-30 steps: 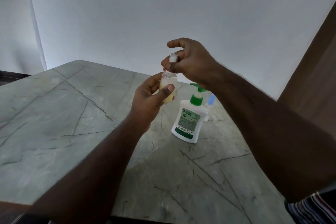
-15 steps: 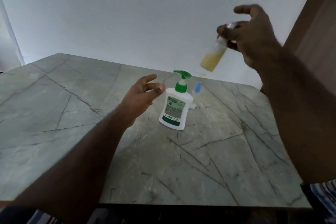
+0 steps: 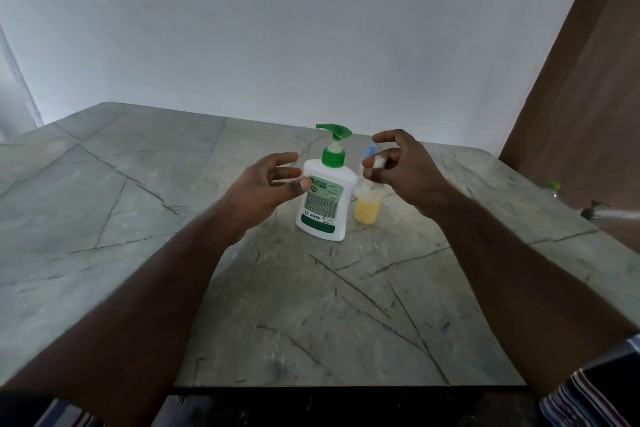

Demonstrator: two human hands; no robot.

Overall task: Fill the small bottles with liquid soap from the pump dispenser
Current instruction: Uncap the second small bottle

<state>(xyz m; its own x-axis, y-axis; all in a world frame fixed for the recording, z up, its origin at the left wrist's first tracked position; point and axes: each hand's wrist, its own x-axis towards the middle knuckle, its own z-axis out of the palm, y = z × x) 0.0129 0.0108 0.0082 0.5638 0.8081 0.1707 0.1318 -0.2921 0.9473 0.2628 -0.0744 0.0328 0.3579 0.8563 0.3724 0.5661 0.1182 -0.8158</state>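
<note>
The filled small bottle [image 3: 367, 206], yellow soap in its lower half, hangs upright just right of the pump dispenser [image 3: 325, 198] on the marble table [image 3: 138, 218], its base at or barely above the stone; I can't tell whether it has touched down. The right hand [image 3: 403, 170] pinches its white cap from above, thumb and fingers curled round the top, so the bottle's long axis runs straight down from the grip. The left hand [image 3: 266, 187] hovers on the dispenser's left side, fingers spread and loosely bent, holding nothing, close to the white body but seemingly not touching it.

Behind the dispenser, on its far right, a blue-capped bottle [image 3: 370, 152] pokes up, mostly hidden by the right hand's fingers. That one looks like the next to fill, and it lies just beyond the right hand, nearer to it than to the left. I'd guess the right lets go and reaches a little farther back, while the left steadies the pump
</note>
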